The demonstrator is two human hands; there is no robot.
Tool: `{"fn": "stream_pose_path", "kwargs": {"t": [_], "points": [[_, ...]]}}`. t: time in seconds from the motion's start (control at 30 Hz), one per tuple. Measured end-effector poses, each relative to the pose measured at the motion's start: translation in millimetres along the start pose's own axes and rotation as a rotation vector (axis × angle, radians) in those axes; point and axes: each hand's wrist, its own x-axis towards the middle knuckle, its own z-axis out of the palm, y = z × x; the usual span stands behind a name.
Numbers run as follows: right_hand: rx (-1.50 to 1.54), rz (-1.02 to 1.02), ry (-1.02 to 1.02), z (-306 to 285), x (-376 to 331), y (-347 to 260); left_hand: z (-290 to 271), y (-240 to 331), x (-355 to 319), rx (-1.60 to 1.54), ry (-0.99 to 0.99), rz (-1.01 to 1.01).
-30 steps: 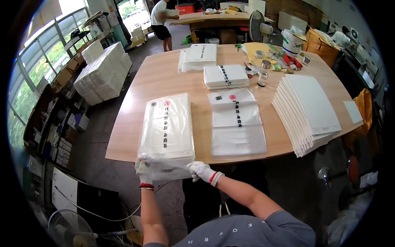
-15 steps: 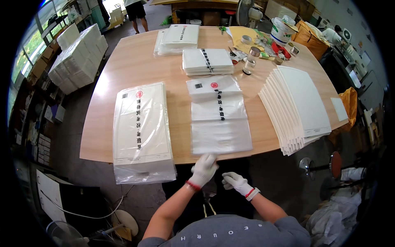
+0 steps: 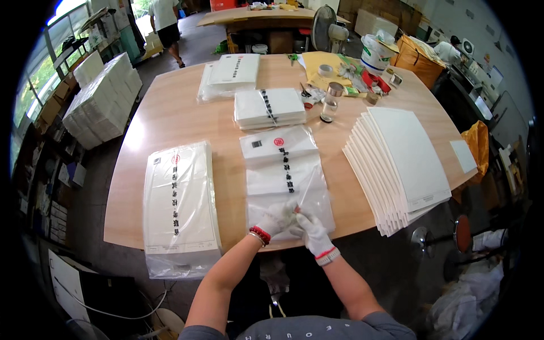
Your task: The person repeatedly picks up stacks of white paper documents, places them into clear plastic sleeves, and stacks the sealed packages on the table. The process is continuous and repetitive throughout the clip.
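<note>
A clear plastic bag (image 3: 286,190) with dark print and a red round mark lies flat in front of me, its near part creased. Over its near end my left hand (image 3: 276,220), in a white glove, has its fingers closed in a pinch on the film. Close against it, my right hand (image 3: 313,232), also gloved, pinches the bag too; the exact grip is partly hidden. To the left lies a bagged stack of white boards (image 3: 178,198), its loose plastic end hanging over the table edge. A fanned stack of white boards (image 3: 405,164) stands on the right.
Beyond the bag are a smaller wrapped stack (image 3: 269,107) and another bagged pile (image 3: 235,71). A glass jar (image 3: 331,102), scissors (image 3: 305,92), a tape roll (image 3: 325,71) and a white bucket (image 3: 375,54) occupy the far right. A person (image 3: 165,25) walks at the back.
Both hands have moved forward from beyond the table's near edge onto the bag's near end and come together there. The view has shifted. The person at the back has moved leftward in view.
</note>
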Motion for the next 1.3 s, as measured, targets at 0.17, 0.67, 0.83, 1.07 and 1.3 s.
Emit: {"fn": "stream_pose_path", "kwargs": {"t": [0.17, 0.67, 0.83, 1.07, 1.3], "points": [[-1.191, -0.587, 0.239, -35, 18, 4, -31, -31, 19, -0.897, 0.274, -0.442], [-1.596, -0.743, -0.106, 3, 53, 26, -65, 68, 15, -0.517, 0.096, -0.149], [-1.169, -0.622, -0.302, -61, -67, -93, -49, 68, -20, 0.063, 0.375, 0.139], [-2.016, -1.11, 0.484, -152, -96, -239, -68, 118, -55, 0.302, 0.635, 0.296], [-1.812, -1.154, 0.565, -185, -86, -277, -12, 163, -61, -0.195, 0.112, 0.277]]}}
